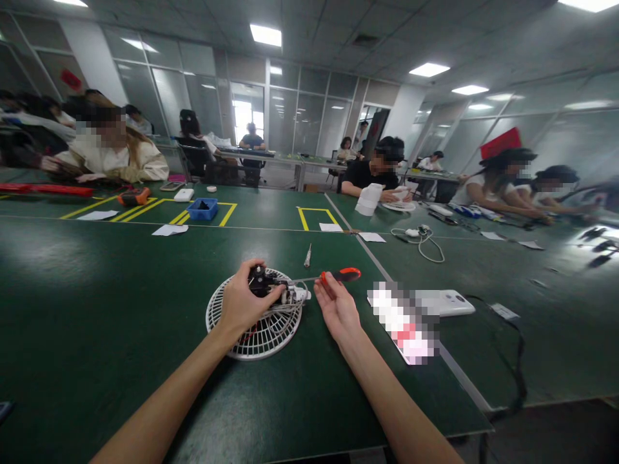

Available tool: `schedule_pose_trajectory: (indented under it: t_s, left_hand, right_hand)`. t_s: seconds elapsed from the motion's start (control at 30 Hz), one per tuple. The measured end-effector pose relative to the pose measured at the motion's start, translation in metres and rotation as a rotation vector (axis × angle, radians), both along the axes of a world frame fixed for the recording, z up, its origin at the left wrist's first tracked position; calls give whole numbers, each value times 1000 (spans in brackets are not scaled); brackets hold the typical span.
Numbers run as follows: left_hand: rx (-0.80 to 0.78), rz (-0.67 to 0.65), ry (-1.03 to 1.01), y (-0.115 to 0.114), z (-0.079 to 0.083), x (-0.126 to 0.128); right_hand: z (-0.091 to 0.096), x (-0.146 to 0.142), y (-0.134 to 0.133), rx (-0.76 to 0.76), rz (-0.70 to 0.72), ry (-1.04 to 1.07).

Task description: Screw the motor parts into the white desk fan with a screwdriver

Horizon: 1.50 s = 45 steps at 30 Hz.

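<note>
At the near middle of the green worktop [120, 290]: one black motor assembly [264, 281] with pale wiring [278, 308], placed over one round white grille [278, 338]. By the left hand [242, 299] the assembly is gripped, thumb and fingers set about its sides; part of it, and of the grille, is hidden by that hand. By the fingertips of the right hand [339, 309] one red-and-black screwdriver [349, 275] is held, shaft directed leftward at the assembly; whether contact is made cannot be told.

Just beyond the grille: one small clear-handled screwdriver [308, 256], laid loose. Right of the right hand: one flat bright-faced slab [403, 328], pixelated; beside it one white casing [452, 305], partly masked by the pixelation. Farther right: one black cable [520, 361], bearing a white tag [504, 312]. Beyond: one white cable [438, 250], loosely looped.

Far side, left: one blue tray [198, 213], dark contents, placed beside yellow tape [228, 214]; one white box [184, 194]; one orange-and-black tool [133, 197]. Paper slips [170, 229] are scattered nearby. Across the worktop: a second white grille [399, 207], attended by a person in black [360, 178].
</note>
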<state>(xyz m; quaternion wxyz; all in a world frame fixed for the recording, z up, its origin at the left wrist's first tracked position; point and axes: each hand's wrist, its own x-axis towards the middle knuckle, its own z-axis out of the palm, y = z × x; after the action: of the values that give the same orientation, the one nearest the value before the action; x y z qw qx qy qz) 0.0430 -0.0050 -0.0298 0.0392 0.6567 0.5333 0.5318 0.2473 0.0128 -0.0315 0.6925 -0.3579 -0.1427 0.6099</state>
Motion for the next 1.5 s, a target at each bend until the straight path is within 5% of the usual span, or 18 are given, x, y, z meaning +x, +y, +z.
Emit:
schedule_pose_trajectory:
  t_s: [0.57, 0.87, 1.5]
  left_hand:
    - [22, -2, 18, -1, 1, 0]
    - [27, 1, 16, -1, 3, 2]
    - [6, -14, -13, -1, 2, 0]
  right_hand:
    - [24, -2, -8, -105, 3, 172]
    - [13, -6, -4, -171, 47, 45]
    - [13, -1, -5, 18, -32, -114]
